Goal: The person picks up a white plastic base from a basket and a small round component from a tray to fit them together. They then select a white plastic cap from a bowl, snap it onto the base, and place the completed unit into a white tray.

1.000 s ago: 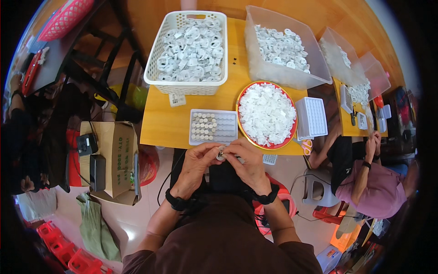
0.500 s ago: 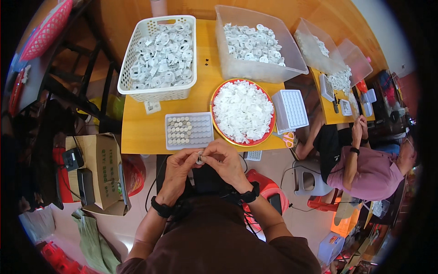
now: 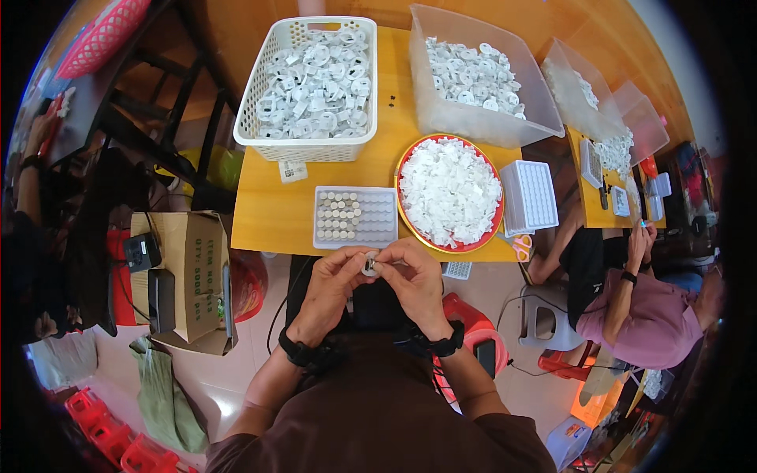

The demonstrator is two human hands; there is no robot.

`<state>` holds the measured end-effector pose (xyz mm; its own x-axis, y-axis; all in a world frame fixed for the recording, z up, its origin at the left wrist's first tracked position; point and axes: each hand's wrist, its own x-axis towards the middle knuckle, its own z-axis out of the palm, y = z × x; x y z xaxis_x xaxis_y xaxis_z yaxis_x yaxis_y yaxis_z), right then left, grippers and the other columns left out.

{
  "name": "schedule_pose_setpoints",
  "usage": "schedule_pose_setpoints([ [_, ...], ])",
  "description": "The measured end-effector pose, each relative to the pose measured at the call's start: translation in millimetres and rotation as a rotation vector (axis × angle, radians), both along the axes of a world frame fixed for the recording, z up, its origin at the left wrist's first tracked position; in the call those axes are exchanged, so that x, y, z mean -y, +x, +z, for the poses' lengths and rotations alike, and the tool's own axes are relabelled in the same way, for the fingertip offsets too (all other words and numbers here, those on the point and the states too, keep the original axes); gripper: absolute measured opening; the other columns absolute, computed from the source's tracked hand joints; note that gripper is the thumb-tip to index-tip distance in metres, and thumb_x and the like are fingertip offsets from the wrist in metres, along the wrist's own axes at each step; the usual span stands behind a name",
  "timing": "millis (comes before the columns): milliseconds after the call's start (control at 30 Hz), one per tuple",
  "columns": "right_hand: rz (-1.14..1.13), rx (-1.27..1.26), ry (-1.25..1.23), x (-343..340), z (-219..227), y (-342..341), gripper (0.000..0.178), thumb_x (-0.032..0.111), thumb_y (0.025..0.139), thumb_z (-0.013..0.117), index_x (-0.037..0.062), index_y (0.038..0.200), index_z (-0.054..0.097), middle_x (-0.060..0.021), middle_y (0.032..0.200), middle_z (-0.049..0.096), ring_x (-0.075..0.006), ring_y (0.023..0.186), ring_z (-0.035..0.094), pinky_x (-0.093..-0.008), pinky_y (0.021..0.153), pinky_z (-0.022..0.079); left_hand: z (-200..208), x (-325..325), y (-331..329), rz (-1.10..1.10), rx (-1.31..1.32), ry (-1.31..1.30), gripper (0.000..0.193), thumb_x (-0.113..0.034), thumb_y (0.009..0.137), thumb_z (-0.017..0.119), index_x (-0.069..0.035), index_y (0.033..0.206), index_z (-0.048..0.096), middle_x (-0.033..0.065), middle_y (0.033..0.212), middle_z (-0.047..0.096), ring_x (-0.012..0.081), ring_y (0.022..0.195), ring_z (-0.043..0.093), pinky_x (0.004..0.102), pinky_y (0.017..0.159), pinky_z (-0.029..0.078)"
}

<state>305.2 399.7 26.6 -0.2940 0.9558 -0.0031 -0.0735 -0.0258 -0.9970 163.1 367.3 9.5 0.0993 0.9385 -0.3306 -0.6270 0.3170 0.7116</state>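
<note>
Just past the table's near edge, my left hand (image 3: 325, 290) pinches a small round white plastic part (image 3: 368, 266) with a dark spot on it. The fingertips of my right hand (image 3: 418, 285) close on the same part from the other side. Beyond my hands lies a pale moulded tray (image 3: 377, 229) with round beige discs (image 3: 339, 216) in its left portion and bare pockets on its right. Right of it, a red plate with a gold rim (image 3: 404, 211) carries a heap of small white plastic pieces (image 3: 449, 189).
A white perforated basket (image 3: 307, 150) and a clear bin (image 3: 489, 130) hold round white parts. Stacked trays (image 3: 530, 193) and pink-handled scissors (image 3: 521, 247) are at the right. A cardboard box (image 3: 189, 276) stands left; a person in pink (image 3: 643, 315) sits right.
The whole scene has shifted to the right in the picture as the view turned. Both hands still hold the round part, whose dark spot now shows more plainly.
</note>
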Motion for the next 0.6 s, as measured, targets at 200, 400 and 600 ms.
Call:
schedule_pose_setpoints([
  [200, -0.023, -0.074, -0.066, 2.8, -4.8, -3.7, 0.010, -0.010, 0.079, 0.058, -0.0052, 0.088, 0.056, -0.0053, 0.091, 0.048, -0.0131, 0.078, 0.059, -0.0237, 0.070, 0.051, 0.5, 1.2, 1.2, 0.030, -0.007, -0.005, 0.020, -0.014, 0.092, 0.050, 0.000, 0.103, 0.059, 0.0054, 0.096, 0.061, 0.0113, 0.086, 0.058, 0.0263, 0.077, 0.047],
  [400, 0.027, -0.173, -0.215, 1.2, -9.9, 2.9, 0.011, -0.008, 0.080, 0.058, -0.0015, 0.088, 0.054, -0.0032, 0.086, 0.054, -0.0102, 0.077, 0.058, -0.0225, 0.070, 0.049, 0.8, 2.4, 6.4, 0.042, -0.148, 0.023, 0.019, -0.013, 0.089, 0.054, 0.000, 0.101, 0.062, 0.0049, 0.091, 0.063, 0.0104, 0.083, 0.057, 0.0237, 0.074, 0.046],
  [600, 0.049, -0.283, -0.275, 2.4, -5.3, 1.2, 0.012, -0.007, 0.080, 0.058, -0.0008, 0.089, 0.053, -0.0028, 0.083, 0.056, -0.0082, 0.078, 0.055, -0.0222, 0.071, 0.048, 6.0, 5.9, 5.0, 0.064, -0.214, 0.097, 0.020, -0.014, 0.088, 0.057, -0.001, 0.101, 0.063, 0.0033, 0.089, 0.063, 0.0086, 0.079, 0.055, 0.0225, 0.071, 0.044],
])
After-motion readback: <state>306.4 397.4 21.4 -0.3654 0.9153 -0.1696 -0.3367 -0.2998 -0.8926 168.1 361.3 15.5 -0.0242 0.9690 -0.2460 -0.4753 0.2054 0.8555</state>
